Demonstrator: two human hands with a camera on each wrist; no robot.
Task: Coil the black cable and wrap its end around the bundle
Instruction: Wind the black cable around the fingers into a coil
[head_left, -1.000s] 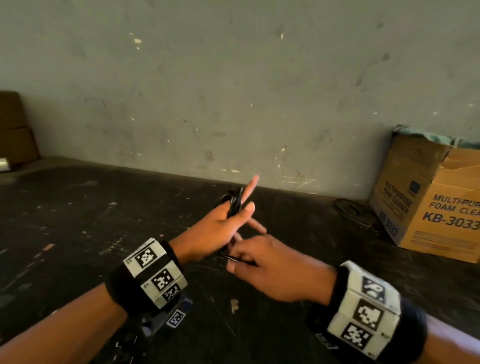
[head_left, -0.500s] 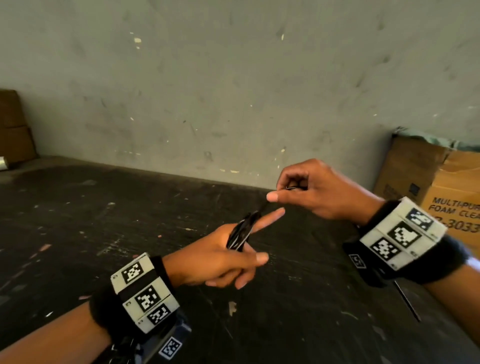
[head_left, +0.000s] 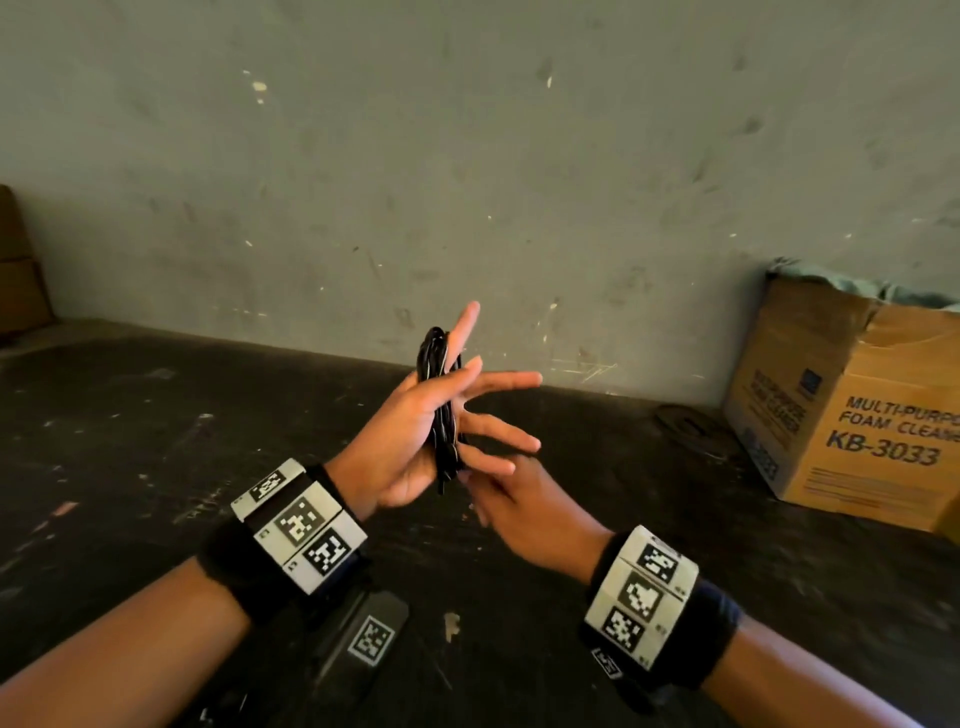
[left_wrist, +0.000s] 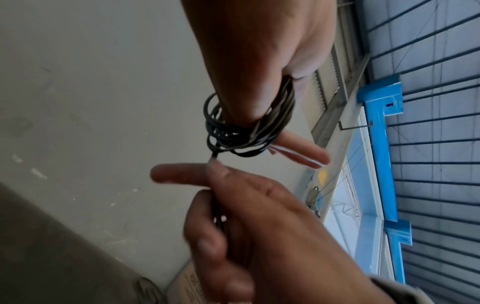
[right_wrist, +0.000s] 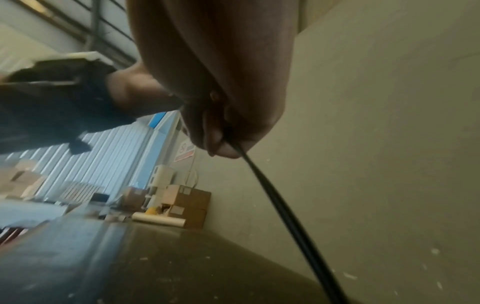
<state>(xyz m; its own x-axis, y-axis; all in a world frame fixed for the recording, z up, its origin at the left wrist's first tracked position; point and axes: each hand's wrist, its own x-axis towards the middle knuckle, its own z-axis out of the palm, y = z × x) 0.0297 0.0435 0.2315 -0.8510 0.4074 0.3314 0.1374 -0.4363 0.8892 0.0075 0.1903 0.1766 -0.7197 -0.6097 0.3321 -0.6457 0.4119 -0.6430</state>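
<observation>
A thin black cable (head_left: 442, 410) was wound in several narrow loops into an upright, elongated bundle (left_wrist: 244, 131). The bundle sat against the palm of the left hand (head_left: 410, 441), looped around that hand's fingers, its top reaching the forefinger and its bottom hanging just below the palm's edge. The loops lay loose and uneven, some strands crossing. From the bundle's lower end, a single free strand (right_wrist: 272, 197) ran down into the pinch of the right hand (head_left: 524, 512).
</observation>
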